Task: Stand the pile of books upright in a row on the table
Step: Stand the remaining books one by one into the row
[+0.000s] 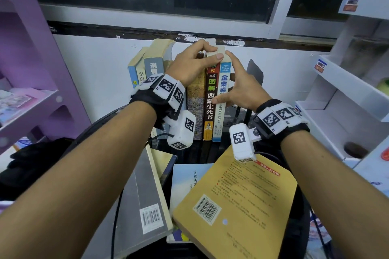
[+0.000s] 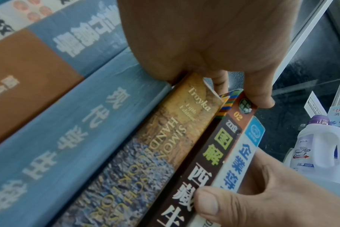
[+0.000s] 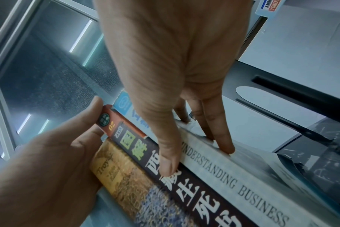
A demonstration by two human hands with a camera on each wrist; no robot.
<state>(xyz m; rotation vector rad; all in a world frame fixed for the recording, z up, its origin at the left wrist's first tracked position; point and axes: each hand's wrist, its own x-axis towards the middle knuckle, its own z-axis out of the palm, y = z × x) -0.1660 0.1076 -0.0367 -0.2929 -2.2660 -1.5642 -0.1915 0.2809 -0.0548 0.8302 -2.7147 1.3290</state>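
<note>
Several books stand upright in a row against the wall. My left hand (image 1: 210, 52) reaches over the top of the row, fingers behind and thumb in front, gripping the top of the brown book (image 1: 209, 107) (image 2: 209, 161) (image 3: 194, 192). My right hand (image 1: 233, 84) (image 3: 197, 159) pinches the white-and-blue book (image 1: 223, 82) (image 2: 240, 153) (image 3: 242, 184) at the row's right end, thumb on its spine and fingers flat on its right cover. Left of the brown book stands a mottled gold book (image 1: 195, 107). A yellow book (image 1: 237, 202), a grey book (image 1: 145, 191) and a pale blue book (image 1: 185, 178) lie flat near me.
A purple shelf (image 1: 31, 48) stands at the left and a white shelf (image 1: 347, 90) at the right. A black upright plate (image 1: 254, 71) stands just right of the row. A white detergent bottle (image 2: 320, 145) sits on the right. Cables run over the dark table (image 1: 189, 153).
</note>
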